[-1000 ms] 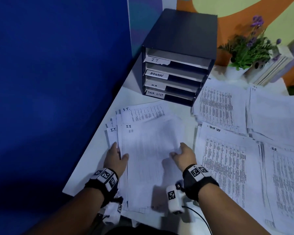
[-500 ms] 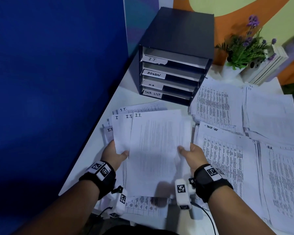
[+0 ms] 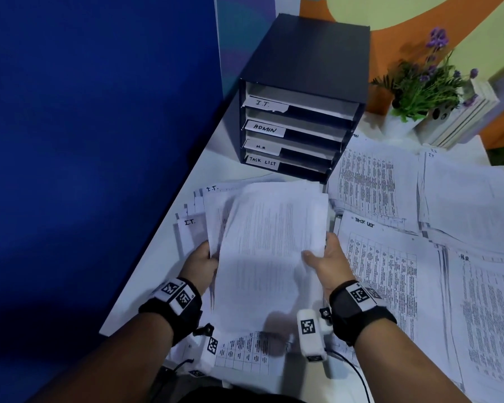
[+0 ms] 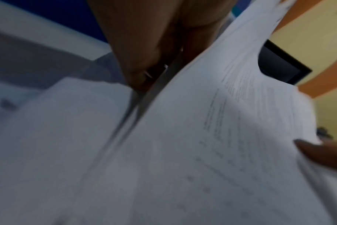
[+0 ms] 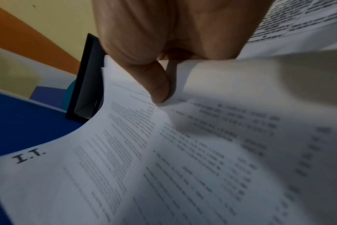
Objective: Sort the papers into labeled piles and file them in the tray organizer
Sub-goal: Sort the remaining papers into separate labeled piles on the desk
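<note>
The lifted stack of papers (image 3: 268, 257) hides the fingers of both hands beneath it and most of the sheets lying under it. The left wrist view is smeared throughout (print unreadable). The books (image 3: 466, 117) and the right-hand pile (image 3: 495, 315) are cut by the frame edge.

Both forearms reached forward, side by side, black wrist bands with white marker tags on each. Left hand (image 3: 200, 261) gripped left edge of paper stack (image 3: 262, 257), thumb on top, fingers hidden beneath. Right hand (image 3: 328, 261) gripped right edge, thumb (image 5: 157, 85) pressed on top sheet, fingers under. Palms faced inward toward each other.
</note>
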Tool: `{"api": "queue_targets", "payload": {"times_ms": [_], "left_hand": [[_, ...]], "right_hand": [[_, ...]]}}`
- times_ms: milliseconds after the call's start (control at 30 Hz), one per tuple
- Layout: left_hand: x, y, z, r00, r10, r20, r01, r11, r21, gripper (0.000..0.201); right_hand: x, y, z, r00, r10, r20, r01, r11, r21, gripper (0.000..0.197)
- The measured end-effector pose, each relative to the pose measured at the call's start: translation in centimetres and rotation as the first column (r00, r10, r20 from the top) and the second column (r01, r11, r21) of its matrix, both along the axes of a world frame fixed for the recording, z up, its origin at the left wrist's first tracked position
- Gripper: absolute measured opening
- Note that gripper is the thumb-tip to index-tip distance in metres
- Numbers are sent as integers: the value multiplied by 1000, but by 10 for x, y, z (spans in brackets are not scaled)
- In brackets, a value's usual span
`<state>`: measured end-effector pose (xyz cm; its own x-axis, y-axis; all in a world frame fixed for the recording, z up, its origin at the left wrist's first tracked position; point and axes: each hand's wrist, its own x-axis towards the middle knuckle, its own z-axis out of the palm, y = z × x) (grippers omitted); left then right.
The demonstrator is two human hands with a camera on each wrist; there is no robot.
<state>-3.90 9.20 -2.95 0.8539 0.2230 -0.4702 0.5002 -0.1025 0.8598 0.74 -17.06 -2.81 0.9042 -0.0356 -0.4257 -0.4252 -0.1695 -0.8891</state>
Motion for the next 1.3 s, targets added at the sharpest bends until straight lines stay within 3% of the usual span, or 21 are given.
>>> {"api": "queue_targets", "payload": {"times_ms": [67, 133, 233, 400, 467, 567, 700, 767, 833, 900, 967, 1100, 1200, 1300], "left_hand": [[2, 4, -2, 999, 7, -40, 9, 926, 378, 21], [-2, 10, -5, 987, 51, -152, 50, 803, 594, 40], [-9, 17, -10, 964, 125, -235, 26, 833, 552, 72], [-13, 18, -24, 976, 190, -104, -125, 888, 443, 92], [-14, 16, -20, 966, 250, -59, -206, 891, 405, 79], [-9, 13, -13, 970, 241, -14, -210, 870, 446, 34], [2, 1, -9, 959, 261, 109, -281, 928, 244, 14], [11, -7, -7, 957, 261, 124, -279, 945, 168, 19], [21, -13, -2, 962, 253, 100, -266, 952, 149, 33], [31, -13, -4, 966, 258, 34, -260, 961, 91, 22], [38, -10, -9, 975, 207, -87, -192, 969, 155, 35], [44, -2, -14, 959, 166, -232, -102, 959, 263, 54], [48, -2, -13, 946, 159, -284, -73, 954, 292, 61], [53, -6, -12, 941, 198, -276, -140, 966, 216, 59]], "right_hand": [[-2, 2, 8, 999, 36, 38, -35, 999, -31, 51], [-4, 2, 10, 998, 54, 42, -53, 998, -12, 42], [-7, -1, 7, 999, 35, 3, -35, 999, 12, 37], [-10, -5, 4, 1000, 6, -16, -5, 998, 68, 43], [-12, -6, 6, 997, 75, -4, -74, 992, 98, 39], [-9, -10, 3, 988, 152, 0, -152, 985, 77, 17], [2, -9, 2, 997, 75, -3, -75, 996, 50, 16], [10, -9, 4, 999, 40, 2, -40, 995, 90, 17], [20, -11, 11, 998, 2, 65, -4, 1000, 21, 27], [30, -13, 18, 992, -17, 123, 33, 990, -134, 45], [40, -16, 21, 993, -21, 119, 54, 958, -282, 58], [48, -13, 9, 999, 36, 20, -22, 874, -485, 47], [43, -8, 0, 1000, 11, -14, -17, 875, -484, 41], [35, -3, -3, 999, 44, -8, -42, 880, -473, 24]]}}
